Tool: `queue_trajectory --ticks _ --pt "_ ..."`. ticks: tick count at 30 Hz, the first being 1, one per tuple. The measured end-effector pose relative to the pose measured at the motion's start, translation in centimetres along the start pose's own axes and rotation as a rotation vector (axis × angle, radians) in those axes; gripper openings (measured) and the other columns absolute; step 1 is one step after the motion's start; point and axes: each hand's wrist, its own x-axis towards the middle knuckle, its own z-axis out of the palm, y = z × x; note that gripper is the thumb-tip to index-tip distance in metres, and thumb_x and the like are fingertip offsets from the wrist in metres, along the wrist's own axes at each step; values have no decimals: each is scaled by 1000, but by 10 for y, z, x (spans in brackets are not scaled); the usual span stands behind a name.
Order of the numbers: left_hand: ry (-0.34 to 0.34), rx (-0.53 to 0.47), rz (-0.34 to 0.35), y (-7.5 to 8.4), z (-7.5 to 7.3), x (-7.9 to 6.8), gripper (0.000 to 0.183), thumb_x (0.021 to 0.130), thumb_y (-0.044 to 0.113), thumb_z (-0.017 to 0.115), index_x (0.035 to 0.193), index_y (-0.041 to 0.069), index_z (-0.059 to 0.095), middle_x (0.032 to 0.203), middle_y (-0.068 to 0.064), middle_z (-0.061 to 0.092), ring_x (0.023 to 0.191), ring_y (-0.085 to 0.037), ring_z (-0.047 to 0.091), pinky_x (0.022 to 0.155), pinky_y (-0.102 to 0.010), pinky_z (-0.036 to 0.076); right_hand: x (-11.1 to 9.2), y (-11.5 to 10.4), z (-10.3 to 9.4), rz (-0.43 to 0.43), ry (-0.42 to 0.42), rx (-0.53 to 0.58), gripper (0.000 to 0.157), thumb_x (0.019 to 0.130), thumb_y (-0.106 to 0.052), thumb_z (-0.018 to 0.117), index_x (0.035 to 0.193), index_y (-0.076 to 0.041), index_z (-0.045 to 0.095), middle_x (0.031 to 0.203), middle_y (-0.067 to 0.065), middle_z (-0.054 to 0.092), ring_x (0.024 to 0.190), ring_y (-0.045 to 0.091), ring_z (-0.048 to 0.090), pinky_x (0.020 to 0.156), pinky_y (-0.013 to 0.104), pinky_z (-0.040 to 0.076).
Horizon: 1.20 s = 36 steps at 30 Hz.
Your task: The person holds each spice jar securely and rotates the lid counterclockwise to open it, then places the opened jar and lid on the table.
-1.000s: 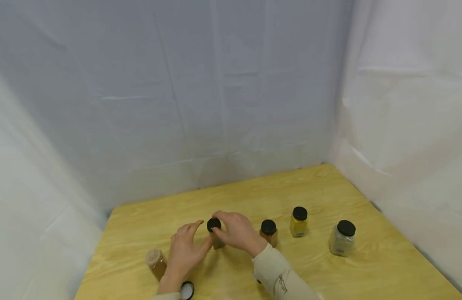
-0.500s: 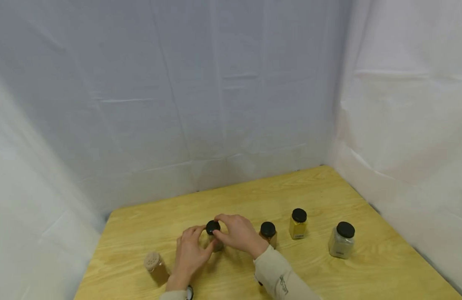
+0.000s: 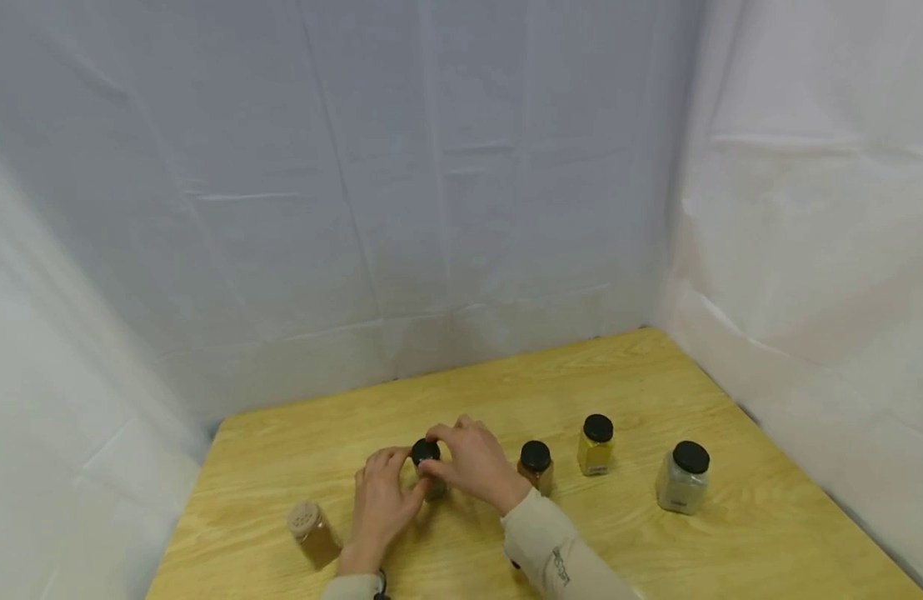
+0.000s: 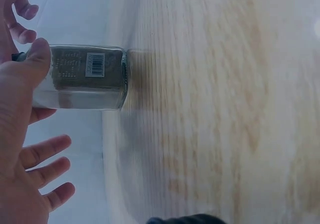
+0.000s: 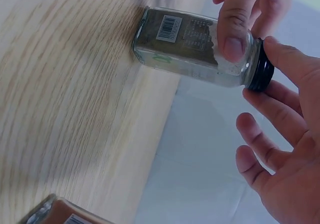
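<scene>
A square glass spice jar (image 5: 180, 39) with grey-brown powder, a barcode label and a black screw lid (image 5: 262, 69) stands upright on the table. My left hand (image 3: 382, 500) grips its upper glass below the lid, the thumb (image 4: 39, 59) on the near face and the other three fingers spread away. With thumb and forefinger my right hand (image 3: 476, 467) pinches the lid's rim; its remaining fingers (image 5: 250, 129) hang loosely off the jar. The lid is still on the jar.
Left of my left hand stands a brown-powder jar (image 3: 314, 533) with a perforated shaker top. To the right are black-lidded jars: reddish-brown (image 3: 535, 467), yellow (image 3: 596, 450) and a wider pale one (image 3: 682, 479). White sheeting (image 3: 461, 250) rises behind the wooden table (image 3: 581, 533).
My left hand has come right and closed in on the jar. My right hand keeps to the lid, its outer fingers lifted. The loose lid at the left wrist is now mostly covered.
</scene>
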Motion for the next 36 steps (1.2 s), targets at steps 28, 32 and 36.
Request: queue_trajectory --ticks 28,32,36 --pt "26 19 -21 -5 4 -2 46 89 33 83 127 8 73 125 -18 72 125 -45 61 98 -68 43 7 -4 6 23 -97 28 49 98 -45 75 138 -19 65 117 7 73 108 24 66 96 46 53" --pt "19 27 -32 -4 5 -3 46 90 32 83 128 9 73 125 -17 72 125 -44 61 97 -67 44 6 -8 10 24 -52 -38 47 97 -42 77 136 -18 66 112 9 73 104 25 67 94 45 53" --pt "-4 48 -49 -4 4 -3 48 91 35 82 131 9 72 127 -17 71 126 -44 60 98 -67 44 6 -7 10 35 -68 -40 49 98 -40 76 141 -19 64 114 9 72 105 24 66 94 44 53"
